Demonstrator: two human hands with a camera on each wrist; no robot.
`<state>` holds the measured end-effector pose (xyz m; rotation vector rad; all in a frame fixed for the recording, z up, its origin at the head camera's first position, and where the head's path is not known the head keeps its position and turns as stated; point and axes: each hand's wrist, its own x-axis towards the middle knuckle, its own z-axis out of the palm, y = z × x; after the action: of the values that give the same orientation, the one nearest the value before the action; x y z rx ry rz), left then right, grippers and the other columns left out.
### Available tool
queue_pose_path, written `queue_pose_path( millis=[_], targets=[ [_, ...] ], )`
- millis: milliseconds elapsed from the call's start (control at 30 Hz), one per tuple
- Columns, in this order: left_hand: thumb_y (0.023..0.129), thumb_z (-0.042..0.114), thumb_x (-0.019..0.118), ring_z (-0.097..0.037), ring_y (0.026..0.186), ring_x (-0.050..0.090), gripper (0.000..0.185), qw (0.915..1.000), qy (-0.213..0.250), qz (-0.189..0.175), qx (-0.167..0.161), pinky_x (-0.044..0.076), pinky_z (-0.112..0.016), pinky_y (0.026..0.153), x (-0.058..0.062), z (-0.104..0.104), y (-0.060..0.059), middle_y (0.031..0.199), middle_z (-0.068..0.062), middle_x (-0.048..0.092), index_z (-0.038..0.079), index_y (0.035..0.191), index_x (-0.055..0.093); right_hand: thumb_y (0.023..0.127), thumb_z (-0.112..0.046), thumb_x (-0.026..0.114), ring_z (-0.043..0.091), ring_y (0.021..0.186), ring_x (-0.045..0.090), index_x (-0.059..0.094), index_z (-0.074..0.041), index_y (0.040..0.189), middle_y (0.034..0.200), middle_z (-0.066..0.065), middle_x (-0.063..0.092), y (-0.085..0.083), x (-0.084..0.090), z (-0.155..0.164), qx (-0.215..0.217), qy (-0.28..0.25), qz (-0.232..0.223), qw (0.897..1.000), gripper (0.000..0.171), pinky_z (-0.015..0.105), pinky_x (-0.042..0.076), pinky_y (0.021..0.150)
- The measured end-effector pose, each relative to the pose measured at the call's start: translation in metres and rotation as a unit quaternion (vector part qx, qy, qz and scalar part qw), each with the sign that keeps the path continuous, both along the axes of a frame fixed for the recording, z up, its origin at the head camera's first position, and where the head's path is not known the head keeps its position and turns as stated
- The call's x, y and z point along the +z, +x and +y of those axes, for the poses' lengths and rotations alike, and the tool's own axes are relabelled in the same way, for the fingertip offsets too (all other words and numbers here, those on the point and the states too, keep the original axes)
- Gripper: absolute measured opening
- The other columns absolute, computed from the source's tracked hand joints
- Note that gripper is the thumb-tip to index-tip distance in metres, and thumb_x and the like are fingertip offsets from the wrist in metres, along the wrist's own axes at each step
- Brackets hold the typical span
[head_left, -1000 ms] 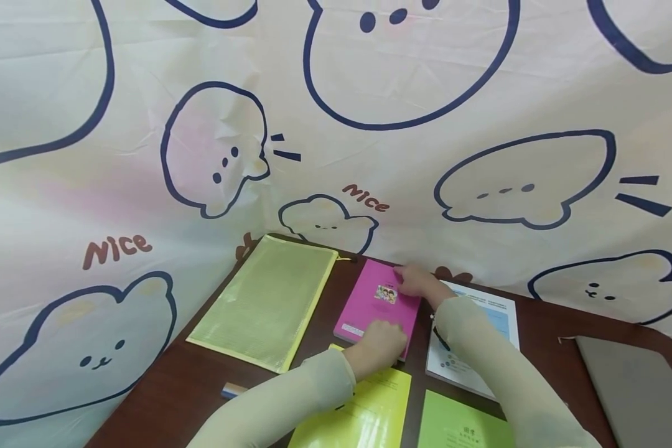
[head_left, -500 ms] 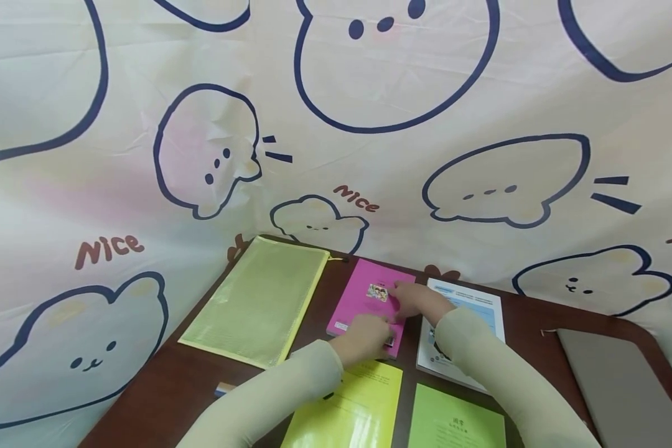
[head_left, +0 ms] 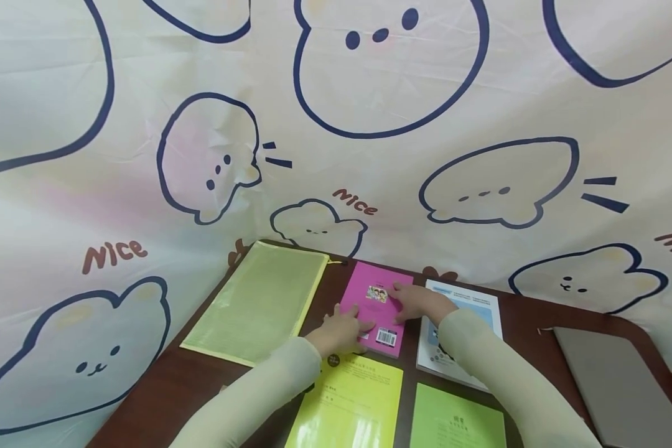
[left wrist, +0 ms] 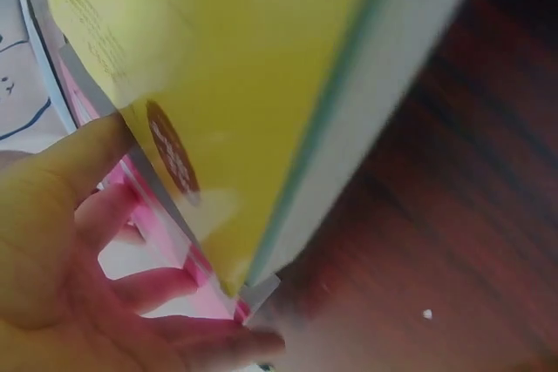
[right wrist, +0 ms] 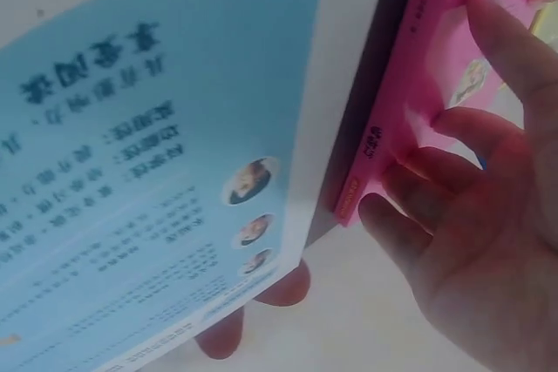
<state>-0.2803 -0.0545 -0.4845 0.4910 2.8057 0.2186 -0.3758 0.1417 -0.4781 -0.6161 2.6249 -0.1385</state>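
Observation:
A pink book point(head_left: 361, 283) with a small cartoon picture and a barcode lies flat on the dark table. My left hand point(head_left: 336, 331) is at its lower left corner, fingers spread over the cover and edge. Close by the same hand is the top edge of a yellow book point(left wrist: 235, 84). On the other side, my right hand point(head_left: 417, 300) rests along the pink book's right edge. In the right wrist view its thumb lies on the cover and its other fingers point(right wrist: 410, 224) reach along the spine, beside a white and blue book point(right wrist: 200, 128).
A yellow mesh zip pouch point(head_left: 257, 298) lies at the left on the brown table point(head_left: 145, 398). A green book point(head_left: 458, 414) is at the front, and a flat grey panel point(head_left: 610, 386) at the right. A cartoon-printed curtain point(head_left: 381, 168) hangs behind the table.
My left hand has moved left across the pink book to its lower left corner, its fingers spreading and uncovering the barcode. The right hand has slid down along the book's right edge.

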Motion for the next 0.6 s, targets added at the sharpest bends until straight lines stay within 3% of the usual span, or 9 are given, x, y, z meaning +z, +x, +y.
queue_pose_path(
  millis=[233, 467, 600],
  targets=[
    [0.081, 0.044, 0.068, -0.054, 0.132, 0.023, 0.060, 0.9999, -0.002, 0.003, -0.013, 0.042, -0.057, 0.095, -0.002, 0.002, 0.000, 0.153, -0.013, 0.025, 0.039, 0.136, 0.046, 0.080, -0.038, 0.073, 0.031, 0.141, 0.021, 0.032, -0.018, 0.148, 0.156, 0.009, 0.017, 0.001, -0.005, 0.007, -0.010, -0.023, -0.014, 1.000, 0.081, 0.048, 0.025, 0.111],
    [0.082, 0.048, 0.066, -0.053, 0.133, 0.022, 0.060, 0.9999, -0.006, 0.010, -0.009, 0.032, -0.064, 0.099, -0.009, 0.000, 0.003, 0.152, -0.013, 0.027, 0.040, 0.138, 0.045, 0.080, -0.040, 0.072, 0.030, 0.141, 0.021, 0.032, -0.018, 0.147, 0.156, 0.008, 0.018, -0.001, -0.014, 0.005, -0.004, -0.025, -0.010, 1.000, 0.081, 0.048, 0.025, 0.111],
    [0.082, 0.051, 0.065, -0.050, 0.137, 0.011, 0.068, 0.9996, 0.018, -0.024, -0.001, 0.021, -0.069, 0.102, -0.005, -0.010, 0.001, 0.156, -0.013, 0.017, 0.037, 0.143, 0.038, 0.083, -0.045, 0.067, 0.030, 0.140, 0.025, 0.035, -0.018, 0.146, 0.154, 0.007, 0.025, 0.004, -0.015, 0.000, 0.052, -0.004, 0.043, 0.998, 0.075, 0.049, 0.025, 0.111]
  ],
)
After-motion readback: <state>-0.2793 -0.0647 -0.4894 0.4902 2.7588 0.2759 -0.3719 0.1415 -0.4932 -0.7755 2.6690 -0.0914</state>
